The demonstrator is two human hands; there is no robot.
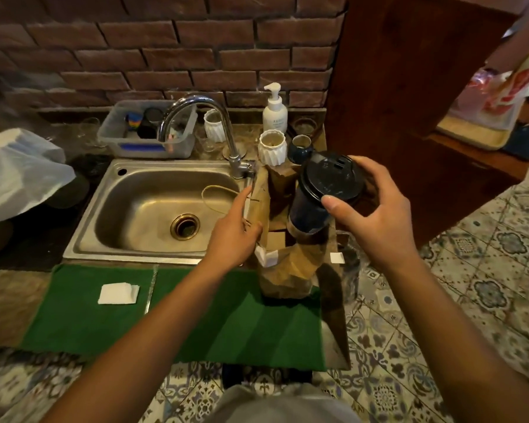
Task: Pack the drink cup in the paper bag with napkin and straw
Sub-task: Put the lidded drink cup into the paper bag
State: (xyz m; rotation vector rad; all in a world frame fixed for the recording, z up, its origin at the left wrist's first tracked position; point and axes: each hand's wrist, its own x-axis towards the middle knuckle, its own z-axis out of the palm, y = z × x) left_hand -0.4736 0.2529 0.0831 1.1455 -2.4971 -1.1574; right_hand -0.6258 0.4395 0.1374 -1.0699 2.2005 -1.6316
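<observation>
the right hand (pixel 376 221) holds the drink cup (pixel 316 203) from the side, with the thumb on the rim of the black lid (pixel 329 175) and the other fingers curled behind it. the cup is dark, it is tilted, and its bottom part is already inside the open mouth of the brown paper bag (pixel 290 270). the bag stands on the right end of the green mat (pixel 196 319), which lies on the bench (pixel 6 300) in front of the steel sink (pixel 153 209).

the left hand (pixel 232 236) grips the left edge of the bag mouth, the fingers closed on the paper and the index finger stretched up along it. it seems that a thin straw is also pressed there under the fingers, but this part is too blurred to be sure. a small white paper piece (pixel 268 257) shows at the bag edge just under this hand.

a folded white napkin (pixel 118 294) lies flat on the left part of the mat, well apart from the bag. behind the sink stand a curved tap (pixel 196 117), a white pump bottle (pixel 275 109) and a white ribbed cup (pixel 272 148).
</observation>
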